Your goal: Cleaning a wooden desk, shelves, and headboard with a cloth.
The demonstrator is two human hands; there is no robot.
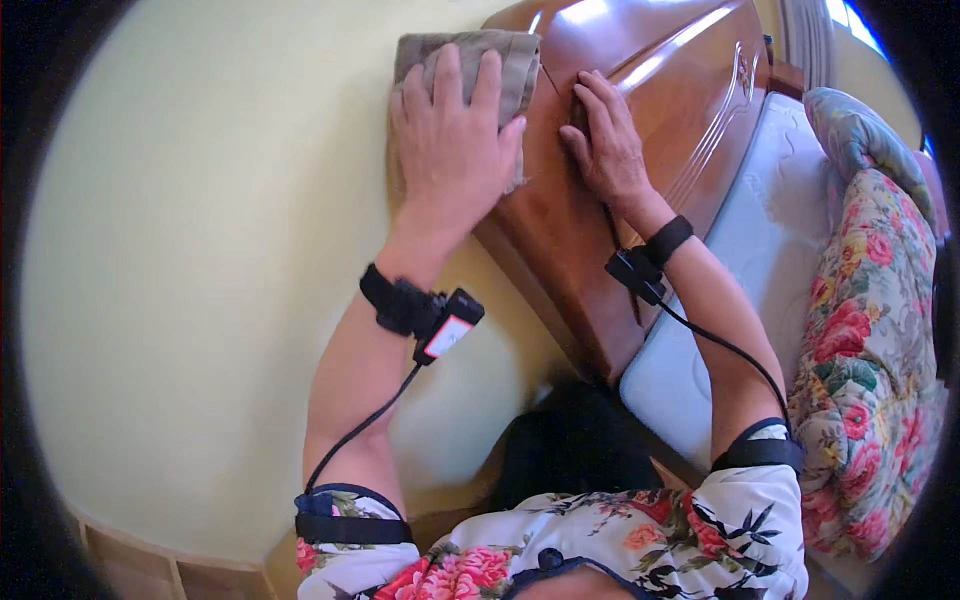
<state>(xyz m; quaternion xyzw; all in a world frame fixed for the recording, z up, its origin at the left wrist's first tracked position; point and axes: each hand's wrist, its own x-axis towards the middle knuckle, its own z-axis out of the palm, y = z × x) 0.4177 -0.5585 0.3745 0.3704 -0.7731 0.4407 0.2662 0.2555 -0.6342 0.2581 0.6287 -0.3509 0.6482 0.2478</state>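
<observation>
A folded grey-brown cloth (517, 64) lies against the outer edge of a glossy brown wooden headboard (555, 247). My left hand (454, 139) presses flat on the cloth with its fingers spread. Part of the cloth is hidden under the palm. To the right, my right hand (607, 139) rests on the headboard's polished top, fingers lightly bent and thumb apart, holding nothing. Carved lines run along the headboard's inner face.
A pale wall (187, 247) stands close along the left. Beside the headboard lies a white mattress (720, 277) with a floral quilt (862, 360) heaped on it. A grey curtain (808, 45) hangs at the far right. Black cables run from both wrist devices up my arms.
</observation>
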